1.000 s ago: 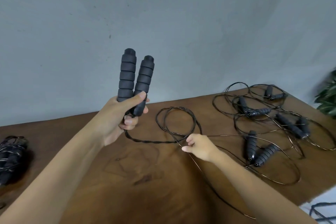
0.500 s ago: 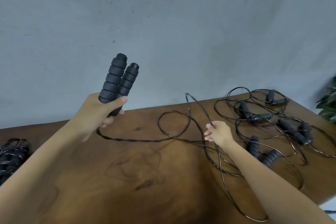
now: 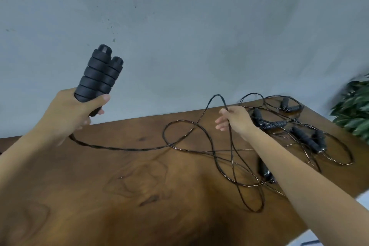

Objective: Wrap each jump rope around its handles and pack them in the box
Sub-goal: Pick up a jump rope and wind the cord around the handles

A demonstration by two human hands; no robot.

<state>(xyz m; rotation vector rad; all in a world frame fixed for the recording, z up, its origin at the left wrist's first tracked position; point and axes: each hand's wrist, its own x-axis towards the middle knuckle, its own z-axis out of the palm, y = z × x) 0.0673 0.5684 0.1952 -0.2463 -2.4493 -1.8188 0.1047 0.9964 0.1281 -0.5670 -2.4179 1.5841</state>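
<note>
Head view: left hand (image 3: 65, 114) grips 2 ribbed black handles (image 3: 98, 75) held side by side, raised upright above the wooden table (image 3: 123, 195). Their twisted cord (image 3: 123, 148) runs from below that hand across the tabletop to the right hand (image 3: 236, 119), which pinches a loop of it lifted off the wood. More jump ropes (image 3: 307, 138) lie tangled near the table's far right corner, beside a green plant (image 3: 355, 110). No box is in view
</note>
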